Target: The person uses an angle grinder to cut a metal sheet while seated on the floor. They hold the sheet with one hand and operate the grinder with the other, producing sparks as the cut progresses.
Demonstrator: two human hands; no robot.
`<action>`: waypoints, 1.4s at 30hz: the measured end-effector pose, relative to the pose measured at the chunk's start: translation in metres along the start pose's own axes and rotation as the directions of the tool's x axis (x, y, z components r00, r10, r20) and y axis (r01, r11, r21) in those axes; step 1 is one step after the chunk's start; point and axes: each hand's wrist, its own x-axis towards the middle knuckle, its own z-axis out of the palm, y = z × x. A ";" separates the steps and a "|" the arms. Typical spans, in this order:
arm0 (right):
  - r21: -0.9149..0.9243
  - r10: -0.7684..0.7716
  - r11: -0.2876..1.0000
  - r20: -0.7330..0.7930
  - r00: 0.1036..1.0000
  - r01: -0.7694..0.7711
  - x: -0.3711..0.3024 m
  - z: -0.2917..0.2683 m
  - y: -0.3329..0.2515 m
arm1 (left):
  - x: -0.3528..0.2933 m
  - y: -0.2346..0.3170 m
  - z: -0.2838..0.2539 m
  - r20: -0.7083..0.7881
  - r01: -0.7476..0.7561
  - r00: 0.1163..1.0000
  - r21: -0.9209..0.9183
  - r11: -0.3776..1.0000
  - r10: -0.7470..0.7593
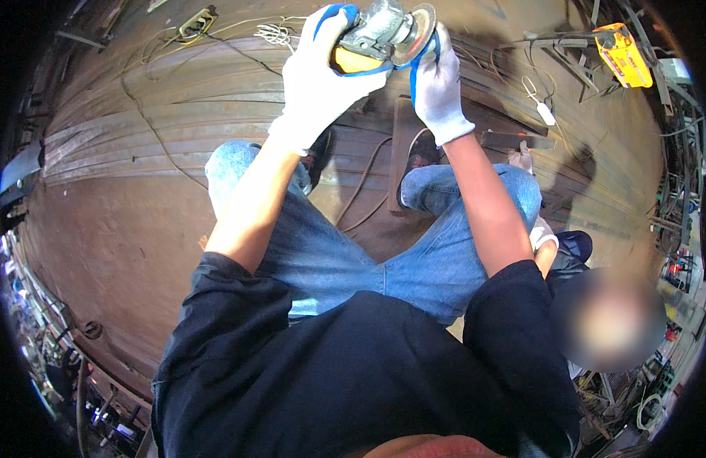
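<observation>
Both my arms are stretched forward, in white gloves with blue coating. My left hand (pixel 320 82) is wrapped round an angle grinder (pixel 374 32), which has a grey metal head and a yellow body part. A round disc (pixel 415 34) on the grinder's right side is turned towards my right hand (pixel 438 90). The fingers of that hand are closed at the disc's lower right edge; the exact grip is partly hidden. Below the grinder, a flat brown metal piece (pixel 405 126) lies near my right shoe.
Long metal strips (pixel 124 130) cover much of the ground. Cables trail across it, with a power strip (pixel 197 24) at far left and a white connector (pixel 546 114) at right. A yellow case-like unit (pixel 623 55) stands far right. Another person (pixel 574 259) is close on my right, a gloved hand (pixel 521 157) reaching forward.
</observation>
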 end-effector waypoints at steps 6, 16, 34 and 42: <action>-0.083 -0.172 0.983 -0.060 0.983 0.166 0.005 0.008 0.007 | 0.004 0.014 0.000 -0.067 0.101 0.993 -0.010 0.995 -0.101; -0.150 -0.047 0.988 -0.161 0.986 0.023 -0.002 0.013 -0.005 | 0.003 0.017 -0.012 0.082 0.075 0.993 0.077 0.994 -0.082; -0.114 0.110 0.984 -0.213 0.971 -0.137 -0.023 0.006 -0.023 | -0.005 0.035 -0.009 0.100 -0.064 0.993 0.087 0.994 0.055; -0.158 0.185 0.968 -0.084 0.979 -0.196 -0.007 -0.015 -0.043 | -0.015 0.024 0.000 0.191 0.373 0.926 -0.320 0.871 -0.327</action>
